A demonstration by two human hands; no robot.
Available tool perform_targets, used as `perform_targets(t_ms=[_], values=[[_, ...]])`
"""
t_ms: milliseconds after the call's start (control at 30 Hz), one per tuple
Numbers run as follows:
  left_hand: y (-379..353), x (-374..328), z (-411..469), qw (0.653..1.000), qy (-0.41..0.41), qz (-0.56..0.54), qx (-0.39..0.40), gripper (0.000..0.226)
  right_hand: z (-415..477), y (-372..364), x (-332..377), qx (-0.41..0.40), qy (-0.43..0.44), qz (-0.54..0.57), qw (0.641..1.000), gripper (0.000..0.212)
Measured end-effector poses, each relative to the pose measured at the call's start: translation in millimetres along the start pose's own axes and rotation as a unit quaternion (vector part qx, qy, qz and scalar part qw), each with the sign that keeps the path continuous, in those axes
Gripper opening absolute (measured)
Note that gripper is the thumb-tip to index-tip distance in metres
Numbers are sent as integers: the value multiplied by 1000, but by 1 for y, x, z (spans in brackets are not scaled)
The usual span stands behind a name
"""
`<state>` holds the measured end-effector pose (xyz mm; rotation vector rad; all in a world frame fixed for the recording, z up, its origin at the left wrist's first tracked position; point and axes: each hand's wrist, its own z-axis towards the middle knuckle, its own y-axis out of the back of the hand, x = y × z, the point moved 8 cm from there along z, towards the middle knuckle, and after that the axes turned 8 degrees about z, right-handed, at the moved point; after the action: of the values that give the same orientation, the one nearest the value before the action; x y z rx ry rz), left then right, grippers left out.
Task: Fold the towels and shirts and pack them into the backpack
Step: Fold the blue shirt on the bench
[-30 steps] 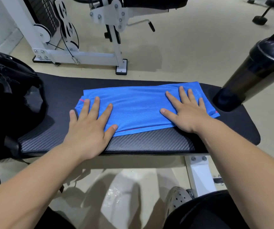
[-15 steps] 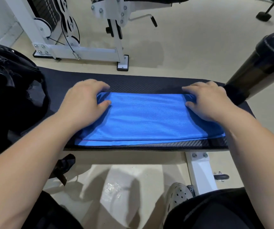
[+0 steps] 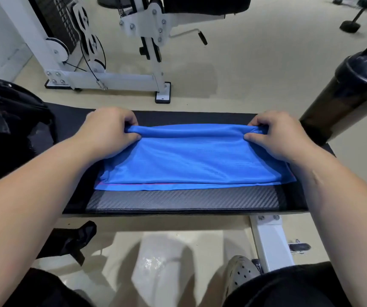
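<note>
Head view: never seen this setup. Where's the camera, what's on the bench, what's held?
No robot here: a person wears one wide-angle camera on the head, looking down at their own bare hands. A folded blue cloth lies on a black padded bench. The left hand and right hand each pinch its far edge, raised slightly. A black backpack sits at the bench's left end; a dark shaker bottle stands at the right. A white gym machine stands behind.

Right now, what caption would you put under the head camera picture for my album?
Left hand and right hand pinch the far edge of the blue shirt on the black bench.
</note>
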<state>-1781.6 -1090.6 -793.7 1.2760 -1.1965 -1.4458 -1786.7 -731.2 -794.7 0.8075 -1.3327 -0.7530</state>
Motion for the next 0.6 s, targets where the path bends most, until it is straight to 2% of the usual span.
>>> perform_targets(t_ms=[100, 167, 300, 400, 467, 600], values=[[25, -4, 3, 994, -15, 16, -105, 11, 0, 20, 15, -94, 44, -30, 994, 14], [35, -8, -4, 989, -37, 35, -137, 13, -7, 29, 24, -108, 74, -52, 990, 15], [25, -9, -34, 986, -79, 91, -111, 21, -26, 25, 28, -53, 106, -107, 987, 14], [0, -6, -54, 985, -106, 118, -70, 22, -33, 12, 19, -10, 85, -137, 987, 16], [-7, -2, -62, 984, -109, 111, -82, 17, -34, 2, 12, 27, 58, -155, 986, 16], [-10, 3, -72, 989, -102, 50, -90, 44, -39, -3, 7, 95, -8, -156, 983, 23]])
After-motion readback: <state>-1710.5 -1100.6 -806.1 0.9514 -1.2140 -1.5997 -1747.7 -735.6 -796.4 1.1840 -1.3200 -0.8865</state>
